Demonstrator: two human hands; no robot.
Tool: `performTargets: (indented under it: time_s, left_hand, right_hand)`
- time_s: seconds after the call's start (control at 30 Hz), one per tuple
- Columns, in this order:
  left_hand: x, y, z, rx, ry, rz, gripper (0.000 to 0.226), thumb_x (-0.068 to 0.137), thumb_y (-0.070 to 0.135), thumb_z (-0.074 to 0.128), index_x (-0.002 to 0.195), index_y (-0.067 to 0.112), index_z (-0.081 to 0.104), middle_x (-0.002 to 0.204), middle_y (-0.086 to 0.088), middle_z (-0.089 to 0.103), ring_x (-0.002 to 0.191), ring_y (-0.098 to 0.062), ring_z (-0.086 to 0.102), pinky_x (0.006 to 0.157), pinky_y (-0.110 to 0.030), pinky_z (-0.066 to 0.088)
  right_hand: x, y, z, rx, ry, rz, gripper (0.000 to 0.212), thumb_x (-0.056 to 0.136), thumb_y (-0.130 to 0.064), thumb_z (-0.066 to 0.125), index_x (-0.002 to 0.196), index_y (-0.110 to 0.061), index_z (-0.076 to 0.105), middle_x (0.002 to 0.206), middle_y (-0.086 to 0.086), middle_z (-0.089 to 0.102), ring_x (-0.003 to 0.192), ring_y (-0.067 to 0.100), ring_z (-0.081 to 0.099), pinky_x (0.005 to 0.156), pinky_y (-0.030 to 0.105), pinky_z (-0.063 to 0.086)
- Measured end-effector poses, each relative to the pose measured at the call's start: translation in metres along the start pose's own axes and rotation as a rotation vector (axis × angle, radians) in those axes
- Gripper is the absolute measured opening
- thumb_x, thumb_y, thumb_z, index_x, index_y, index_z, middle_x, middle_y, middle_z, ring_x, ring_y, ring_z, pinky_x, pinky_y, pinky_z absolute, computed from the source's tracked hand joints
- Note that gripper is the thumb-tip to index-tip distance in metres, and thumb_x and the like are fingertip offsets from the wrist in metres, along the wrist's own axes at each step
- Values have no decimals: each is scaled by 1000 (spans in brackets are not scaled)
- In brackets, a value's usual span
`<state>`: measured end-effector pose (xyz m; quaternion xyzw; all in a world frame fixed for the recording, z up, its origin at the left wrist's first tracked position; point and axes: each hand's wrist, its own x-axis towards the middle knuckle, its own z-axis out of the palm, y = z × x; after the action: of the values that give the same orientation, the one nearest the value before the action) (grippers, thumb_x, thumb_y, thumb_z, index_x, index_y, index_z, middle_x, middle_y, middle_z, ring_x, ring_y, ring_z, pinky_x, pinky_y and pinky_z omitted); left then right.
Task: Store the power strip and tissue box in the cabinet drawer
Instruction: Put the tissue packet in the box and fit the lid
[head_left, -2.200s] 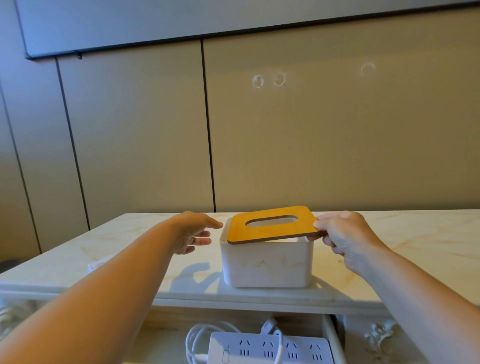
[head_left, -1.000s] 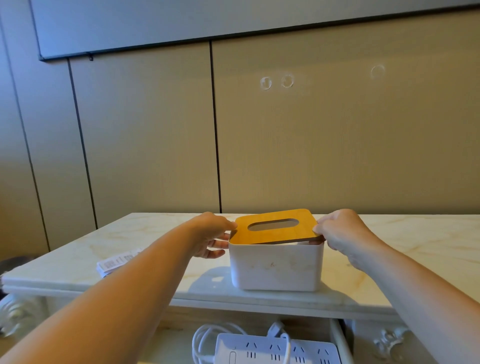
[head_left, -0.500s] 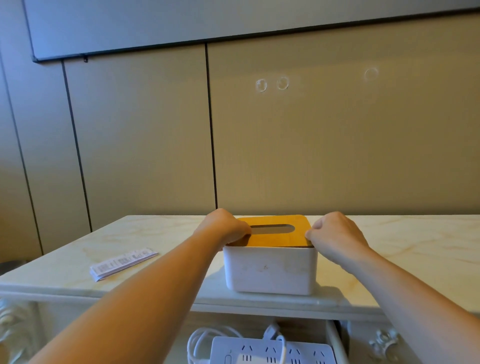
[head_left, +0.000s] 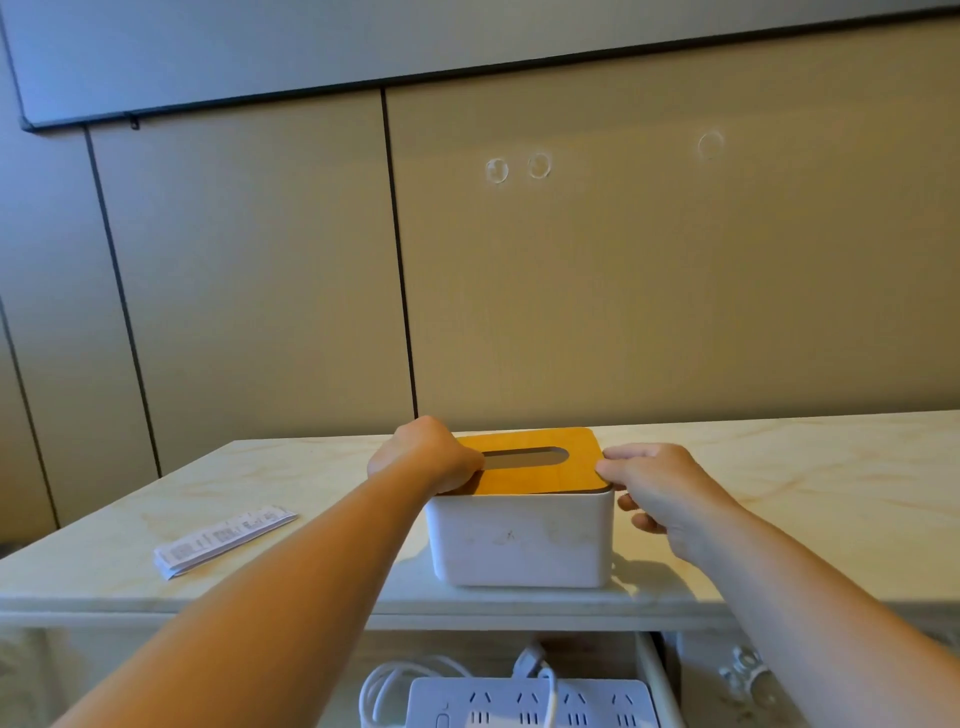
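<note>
The white tissue box (head_left: 519, 535) stands on the marble cabinet top (head_left: 779, 467), with its orange wooden lid (head_left: 545, 470) seated flat on it. My left hand (head_left: 423, 457) is curled over the lid's left end and presses on it. My right hand (head_left: 660, 488) is beside the box's right wall with its fingers apart; only the thumb tip touches the lid's corner. The white power strip (head_left: 530, 706) lies in the open drawer (head_left: 657, 680) below the top's front edge. Its coiled cable (head_left: 384, 691) sits to its left.
A folded printed paper slip (head_left: 223, 538) lies on the cabinet top to the left of the box. Beige wall panels (head_left: 623, 286) rise directly behind the cabinet. An ornate drawer handle (head_left: 748, 675) shows at the lower right.
The lid, held tilted above the box by both hands, has come down flat on it. My right hand has since opened and slid off the lid to the box's right side.
</note>
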<state>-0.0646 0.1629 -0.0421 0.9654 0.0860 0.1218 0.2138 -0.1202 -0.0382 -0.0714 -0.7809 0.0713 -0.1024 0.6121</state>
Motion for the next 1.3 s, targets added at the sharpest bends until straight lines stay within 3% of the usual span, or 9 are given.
performTargets:
  time_s: [0.13,0.2,0.4,0.57,0.8,0.93,1.0,1.13,1.3]
  left_hand:
    - [2,0,1,28,-5,12,22,77,31,60,67,16,48,66,0,47,58,-17,46,49,-22,32]
    - [4,0,2,36,-13,23,24,78,34,61,69,15,49,67,-1,49,59,-17,48,51,-22,34]
    - [6,1,2,104,-2,42,32,83,43,60,70,15,49,68,-1,49,60,-16,48,52,-24,35]
    - [5,3,1,126,9,35,34,82,43,61,67,16,47,66,-1,48,57,-15,45,48,-24,32]
    - [5,2,0,89,-6,31,31,77,40,65,66,16,49,66,-1,50,58,-16,48,51,-23,35]
    - [14,-6,-3,-228,-113,-51,31,71,33,75,69,11,52,66,-5,47,53,-17,44,48,-22,35]
    - [20,-12,-8,-459,-214,-119,37,77,36,75,89,5,58,79,-10,52,62,-18,47,50,-25,38]
    - [39,-25,-7,-662,-374,-174,58,86,47,63,121,1,54,112,-14,62,94,-25,61,80,-38,48]
    - [57,-23,8,-832,-499,-261,61,89,51,57,123,0,54,109,-19,65,87,-31,64,68,-41,53]
  right_hand:
    - [-1,10,1,298,-101,163,17,90,-23,62,104,-15,68,108,8,64,105,27,57,85,40,46]
    - [-2,16,2,411,-136,193,20,89,-29,64,103,-16,67,114,9,66,110,28,57,93,46,48]
    - [-9,23,12,473,-174,92,23,96,-31,54,96,-13,68,107,6,68,109,25,55,90,47,43]
    - [-6,19,14,365,-136,46,11,97,-20,48,91,-14,55,91,12,55,89,26,51,73,38,41]
    - [3,14,11,315,-148,80,9,95,-9,48,92,-12,57,92,15,58,91,28,54,76,42,43]
    - [11,14,8,343,-131,148,11,89,-16,56,78,-15,59,101,12,62,106,28,55,79,42,45]
    - [18,15,6,385,-65,166,15,86,-28,62,94,-16,64,114,10,62,111,26,54,89,45,44]
    - [38,12,6,463,32,199,47,87,-44,61,122,-14,59,123,10,59,119,27,51,94,45,36]
    - [57,11,21,485,44,220,52,85,-48,63,121,-11,59,115,12,65,111,28,60,100,52,45]
